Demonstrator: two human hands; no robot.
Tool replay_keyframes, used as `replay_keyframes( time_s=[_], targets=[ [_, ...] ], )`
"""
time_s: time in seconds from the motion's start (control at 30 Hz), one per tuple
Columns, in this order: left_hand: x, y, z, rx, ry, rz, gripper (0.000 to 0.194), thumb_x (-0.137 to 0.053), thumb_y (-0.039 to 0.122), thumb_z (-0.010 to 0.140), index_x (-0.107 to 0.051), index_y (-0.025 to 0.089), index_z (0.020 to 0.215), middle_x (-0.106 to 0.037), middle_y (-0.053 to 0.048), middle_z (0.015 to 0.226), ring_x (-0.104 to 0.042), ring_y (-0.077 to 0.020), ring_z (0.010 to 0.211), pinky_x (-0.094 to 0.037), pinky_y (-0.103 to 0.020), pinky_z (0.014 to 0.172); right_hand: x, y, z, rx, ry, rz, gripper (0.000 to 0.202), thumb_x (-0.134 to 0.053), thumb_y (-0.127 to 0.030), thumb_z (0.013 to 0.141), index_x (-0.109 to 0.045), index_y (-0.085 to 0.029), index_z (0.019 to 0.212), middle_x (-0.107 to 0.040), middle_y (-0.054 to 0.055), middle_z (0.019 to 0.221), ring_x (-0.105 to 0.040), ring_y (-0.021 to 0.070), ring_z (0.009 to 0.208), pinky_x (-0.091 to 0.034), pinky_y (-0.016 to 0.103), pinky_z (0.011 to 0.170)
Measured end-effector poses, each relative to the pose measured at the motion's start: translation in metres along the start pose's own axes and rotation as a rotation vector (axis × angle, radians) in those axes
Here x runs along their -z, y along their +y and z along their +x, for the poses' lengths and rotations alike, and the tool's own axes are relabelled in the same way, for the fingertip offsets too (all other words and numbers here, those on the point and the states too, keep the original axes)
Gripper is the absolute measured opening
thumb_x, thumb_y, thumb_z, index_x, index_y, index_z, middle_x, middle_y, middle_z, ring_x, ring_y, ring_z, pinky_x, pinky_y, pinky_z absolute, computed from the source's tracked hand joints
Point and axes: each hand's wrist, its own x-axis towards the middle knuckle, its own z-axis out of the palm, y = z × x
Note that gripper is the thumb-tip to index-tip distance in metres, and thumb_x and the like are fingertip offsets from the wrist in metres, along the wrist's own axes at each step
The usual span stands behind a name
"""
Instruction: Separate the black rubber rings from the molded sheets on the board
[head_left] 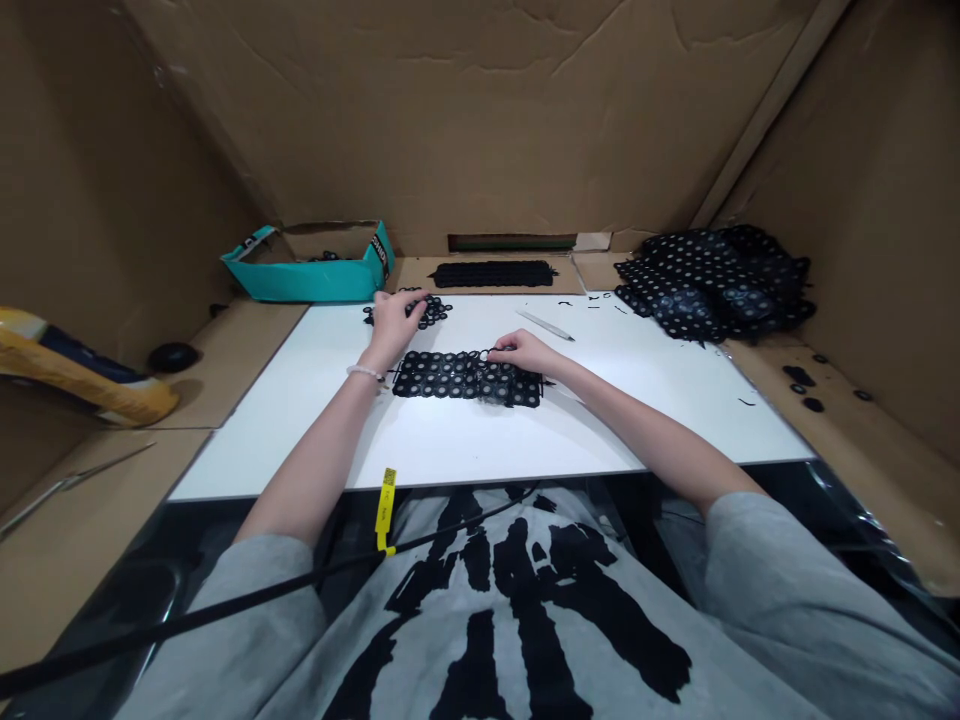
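Note:
On the white board (480, 450) lies a black strip of joined rings (439, 377), several rows deep. My right hand (525, 352) is at the strip's upper edge, its thumb and fingertips pinched on a small black ring (484, 355). Further back and to the left, my left hand (395, 318) reaches over a loose pile of black rings (433, 312), thumb and forefinger apart at the pile. Whether a ring touches its fingertips is too small to tell.
A teal-edged box (307, 282) stands back left. Behind the board lies a black bundle (493, 273). Tweezers (546, 325) lie right of centre, near a dotted black heap (712, 282). Scissors (75, 480) and a yellow-and-blue object (82, 370) are left; a cable (247, 592) crosses my lap.

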Motion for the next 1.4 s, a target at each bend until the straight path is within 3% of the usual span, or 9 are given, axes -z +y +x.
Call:
replay_keyframes(
  time_s=[0.17, 0.23, 0.4, 0.57, 0.8, 0.9, 0.97, 1.2, 1.4],
  targets=[
    [-0.011, 0.020, -0.007, -0.209, -0.597, -0.230, 0.044, -0.064, 0.052, 0.084, -0.077, 0.020, 0.112, -0.076, -0.008, 0.112, -0.066, -0.0243, 0.098, -0.048, -0.033, 0.090, 0.013, -0.004, -0.001, 0.044, -0.032, -0.004, 0.043, -0.062, -0.058, 0.077, -0.068, -0.015, 0.075, -0.062, 0.002, 0.072, -0.051, 0.0160, 0.074, -0.038, 0.029, 0.073],
    [-0.018, 0.026, -0.012, -0.242, -0.677, -0.261, 0.040, -0.066, 0.052, 0.082, -0.077, 0.020, 0.104, -0.077, -0.007, 0.101, -0.066, -0.0215, 0.090, -0.049, -0.031, 0.084, 0.017, -0.004, -0.003, 0.049, -0.024, -0.076, 0.039, -0.062, -0.053, 0.081, -0.072, -0.015, 0.079, -0.068, 0.004, 0.076, -0.053, 0.0169, 0.075, -0.039, 0.029, 0.074],
    [-0.028, 0.035, -0.019, -0.287, -0.601, -0.255, 0.031, -0.064, 0.047, 0.086, -0.075, 0.020, 0.096, -0.075, -0.005, 0.093, -0.062, -0.0200, 0.086, -0.045, -0.032, 0.085, 0.011, -0.002, -0.003, 0.089, 0.074, -0.166, 0.034, -0.059, -0.044, 0.088, -0.078, -0.017, 0.090, -0.075, 0.007, 0.089, -0.061, 0.0186, 0.082, -0.040, 0.030, 0.078],
    [-0.024, 0.049, -0.027, -0.352, -0.411, -0.109, 0.030, -0.065, 0.049, 0.086, -0.075, 0.023, 0.097, -0.074, -0.006, 0.104, -0.055, -0.0258, 0.104, -0.034, -0.042, 0.103, -0.001, 0.005, 0.003, 0.062, 0.078, -0.126, 0.028, -0.065, -0.039, 0.081, -0.076, -0.013, 0.080, -0.072, 0.005, 0.075, -0.058, 0.0163, 0.073, -0.040, 0.029, 0.073],
    [-0.027, 0.059, -0.031, -0.280, -0.443, -0.194, 0.029, -0.069, 0.048, 0.081, -0.079, 0.023, 0.092, -0.077, -0.006, 0.093, -0.058, -0.0259, 0.097, -0.041, -0.039, 0.095, -0.005, 0.011, 0.006, 0.080, 0.082, -0.001, 0.031, -0.066, -0.043, 0.078, -0.074, -0.014, 0.082, -0.072, 0.004, 0.077, -0.059, 0.0168, 0.075, -0.042, 0.029, 0.075],
    [-0.025, 0.049, -0.021, -0.195, -0.488, -0.280, 0.028, -0.068, 0.043, 0.079, -0.081, 0.021, 0.090, -0.079, -0.006, 0.092, -0.064, -0.0234, 0.087, -0.046, -0.036, 0.087, -0.005, 0.012, 0.007, 0.061, 0.097, -0.017, 0.029, -0.065, -0.042, 0.078, -0.073, -0.014, 0.079, -0.070, 0.004, 0.075, -0.057, 0.0159, 0.072, -0.042, 0.029, 0.073],
    [-0.022, 0.037, -0.013, -0.105, -0.422, -0.271, 0.026, -0.069, 0.039, 0.077, -0.081, 0.019, 0.088, -0.079, -0.007, 0.091, -0.065, -0.0235, 0.084, -0.048, -0.035, 0.084, -0.005, 0.012, 0.008, 0.045, 0.098, -0.033, 0.027, -0.065, -0.041, 0.078, -0.071, -0.014, 0.077, -0.068, 0.003, 0.073, -0.056, 0.0152, 0.071, -0.041, 0.029, 0.072],
    [-0.010, -0.017, 0.005, 0.111, 0.159, 0.010, 0.027, -0.062, 0.029, 0.085, -0.080, 0.020, 0.103, -0.077, -0.010, 0.106, -0.060, -0.0321, 0.108, -0.042, -0.048, 0.101, -0.006, 0.009, 0.005, 0.026, 0.081, -0.059, 0.023, -0.066, -0.037, 0.077, -0.069, -0.016, 0.073, -0.066, 0.002, 0.073, -0.054, 0.0148, 0.071, -0.041, 0.029, 0.074],
    [-0.007, -0.016, 0.004, 0.011, 0.175, 0.007, 0.034, -0.058, 0.033, 0.092, -0.075, 0.016, 0.116, -0.072, -0.012, 0.121, -0.050, -0.0316, 0.120, -0.034, -0.050, 0.108, -0.006, 0.010, 0.005, 0.004, 0.075, -0.041, 0.027, -0.065, -0.041, 0.078, -0.072, -0.015, 0.079, -0.064, 0.001, 0.071, -0.052, 0.0142, 0.069, -0.039, 0.028, 0.072]
  ],
)
